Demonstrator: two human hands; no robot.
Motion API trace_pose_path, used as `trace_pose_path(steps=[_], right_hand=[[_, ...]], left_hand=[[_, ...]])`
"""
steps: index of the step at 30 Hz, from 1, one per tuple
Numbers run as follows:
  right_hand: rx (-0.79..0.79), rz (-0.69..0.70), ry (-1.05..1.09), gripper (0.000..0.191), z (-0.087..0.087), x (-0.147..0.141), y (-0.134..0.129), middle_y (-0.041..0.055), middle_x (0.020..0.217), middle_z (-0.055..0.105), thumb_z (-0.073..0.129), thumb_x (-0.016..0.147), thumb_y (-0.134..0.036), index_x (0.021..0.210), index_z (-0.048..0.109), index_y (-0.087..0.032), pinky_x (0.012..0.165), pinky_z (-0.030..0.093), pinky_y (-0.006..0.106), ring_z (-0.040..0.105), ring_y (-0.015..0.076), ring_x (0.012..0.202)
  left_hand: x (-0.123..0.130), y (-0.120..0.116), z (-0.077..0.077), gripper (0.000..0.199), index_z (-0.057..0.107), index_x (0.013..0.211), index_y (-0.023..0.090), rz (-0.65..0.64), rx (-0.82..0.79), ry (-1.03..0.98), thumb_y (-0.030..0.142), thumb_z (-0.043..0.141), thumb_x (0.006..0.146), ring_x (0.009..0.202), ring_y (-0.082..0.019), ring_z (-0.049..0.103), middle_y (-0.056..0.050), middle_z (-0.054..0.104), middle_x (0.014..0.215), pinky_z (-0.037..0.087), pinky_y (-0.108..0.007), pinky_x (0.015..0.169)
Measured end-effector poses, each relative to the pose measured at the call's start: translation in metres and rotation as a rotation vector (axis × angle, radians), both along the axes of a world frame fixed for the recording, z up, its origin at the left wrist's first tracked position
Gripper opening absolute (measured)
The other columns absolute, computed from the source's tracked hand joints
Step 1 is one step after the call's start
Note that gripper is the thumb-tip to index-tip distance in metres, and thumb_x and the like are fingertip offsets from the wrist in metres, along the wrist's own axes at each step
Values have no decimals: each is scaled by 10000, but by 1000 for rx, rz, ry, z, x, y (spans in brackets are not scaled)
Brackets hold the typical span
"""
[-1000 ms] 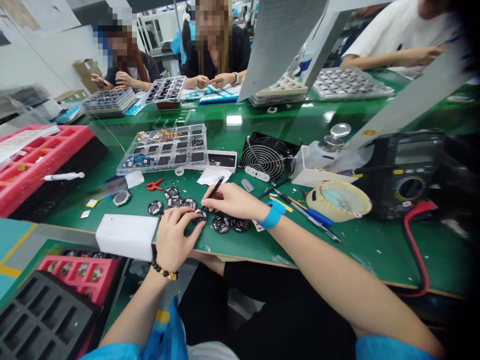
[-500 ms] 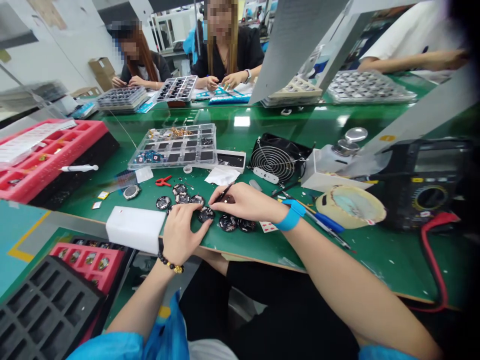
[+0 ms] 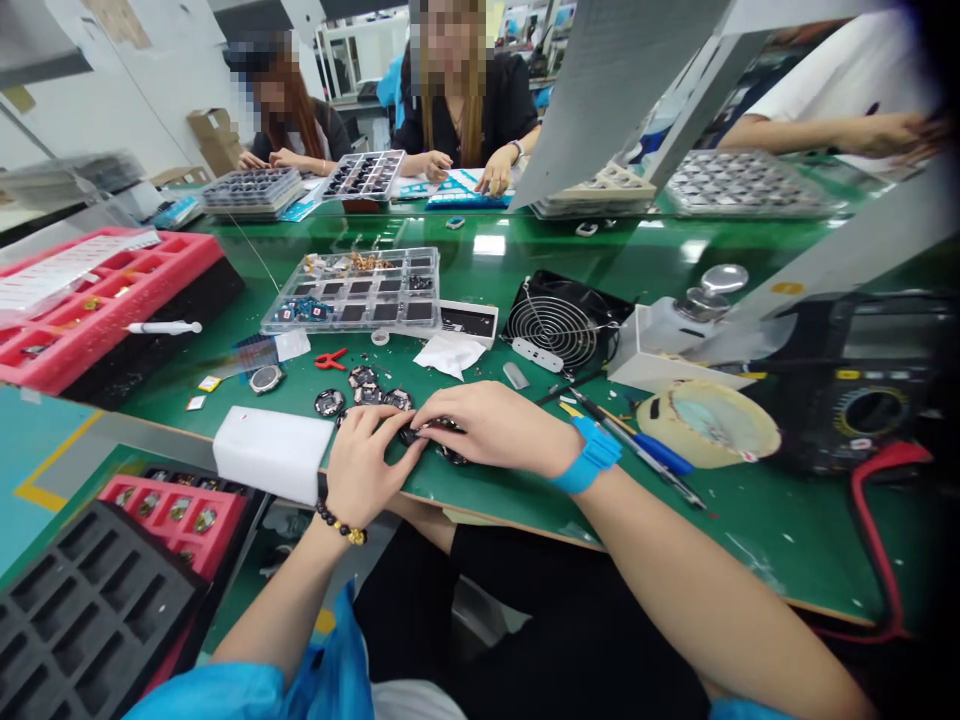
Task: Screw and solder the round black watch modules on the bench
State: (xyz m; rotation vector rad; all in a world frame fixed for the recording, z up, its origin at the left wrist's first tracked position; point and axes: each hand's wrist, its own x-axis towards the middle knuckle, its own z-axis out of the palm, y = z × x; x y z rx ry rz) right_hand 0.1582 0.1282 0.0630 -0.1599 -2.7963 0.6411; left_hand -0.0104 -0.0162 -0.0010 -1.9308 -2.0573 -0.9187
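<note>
My left hand [image 3: 366,455] grips the near-left side of a small round black watch part [image 3: 409,435] between thumb and fingers. From the right, my right hand [image 3: 487,425] closes its fingertips on the same part, and the two hands almost meet there. Much of the part is hidden by my fingers. Under my right hand another round black part [image 3: 452,455] lies partly covered. Several similar round black modules [image 3: 367,390] with metallic details lie just beyond my left hand. No thin tool shows in my right fingers.
A white foam block [image 3: 274,452] sits left of my hands. Beyond are a red clip [image 3: 330,358], clear compartment box [image 3: 360,290], white tissue [image 3: 450,353] and fan [image 3: 559,320]. Right are pens [image 3: 664,452], a yellowish dish [image 3: 709,422] and a meter [image 3: 847,390]. Co-workers sit opposite.
My right hand has moved from holding a thin black tool over the part to gripping the part with its fingertips. The tool has left view in that hand. My left hand stays in place.
</note>
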Motion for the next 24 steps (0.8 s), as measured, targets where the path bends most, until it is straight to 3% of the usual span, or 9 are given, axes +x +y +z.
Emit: trace_pose_path(steps=[10,19,22,24], right_hand=[[171,23,-54,175,2,0,-7,80,1107,744,594,1057,-236,1170,717,-183,804,531,349,718,255,987],[75,26,11,186,-2,-3,0,86,1083,772,621,1039,-216,1157,753,-158,851,550,354,737,277,993],[23,-54,-37,191,5,-4,-1,23,1021,758,643,1024,-290,1117,759,-171,884,543,297,736,225,989],[0,-78,-98,283,10,-5,0,-25,956,700,586,1034,-363,1117,723,-130,937,526,301,694,214,1132]], left_hand=[[-1,-1,0,253,703,1216,245,0,-2,4,320,677,975,1086,-269,596,-76,703,1162,536,-453,975],[-4,1,4,245,707,1186,243,-9,-24,35,356,689,970,1091,-274,607,-76,702,1145,529,-447,987],[-8,-1,6,286,698,1177,218,-46,-43,41,406,697,962,1131,-286,610,-77,692,1157,495,-480,1028],[-13,-2,5,351,682,1171,172,-47,-74,19,449,699,955,1204,-305,586,-70,661,1200,413,-555,1107]])
